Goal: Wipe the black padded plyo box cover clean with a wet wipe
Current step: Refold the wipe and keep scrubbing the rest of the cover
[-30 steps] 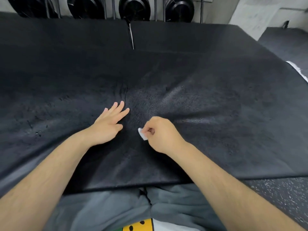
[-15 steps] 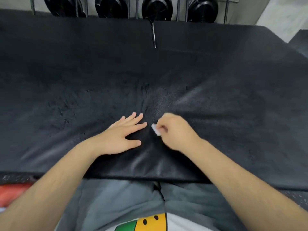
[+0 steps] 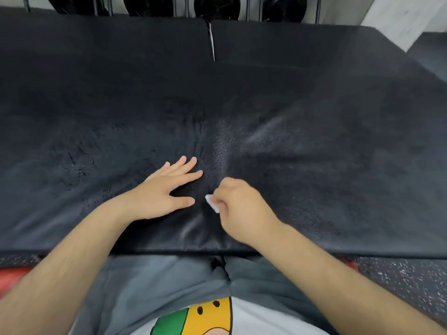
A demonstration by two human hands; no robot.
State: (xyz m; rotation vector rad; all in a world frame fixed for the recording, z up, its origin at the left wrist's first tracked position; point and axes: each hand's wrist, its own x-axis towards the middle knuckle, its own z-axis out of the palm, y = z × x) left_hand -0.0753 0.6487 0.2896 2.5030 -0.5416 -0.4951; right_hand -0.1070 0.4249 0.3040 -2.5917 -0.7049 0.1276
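The black padded plyo box cover [image 3: 314, 141] fills most of the head view, its surface worn and creased around the middle. My left hand [image 3: 164, 192] lies flat on it with straight, spread fingers, just left of the central crease. Right beside it, my right hand [image 3: 239, 209] curls its fingers around a small folded white wet wipe [image 3: 212, 203] and holds it against the cover near the front edge. Only a corner of the wipe shows past my fingers.
Black weight plates [image 3: 215, 7] hang on a rack behind the cover. A narrow gap [image 3: 212, 44] splits the cover's far half. Speckled rubber floor [image 3: 399, 279] lies at the front right, something red [image 3: 12, 276] at the front left. My grey shorts are below.
My right hand with the wipe has slid back toward the front edge after moving up beside my left fingers. My left hand stays pressed flat. My view shifted left and slightly back.
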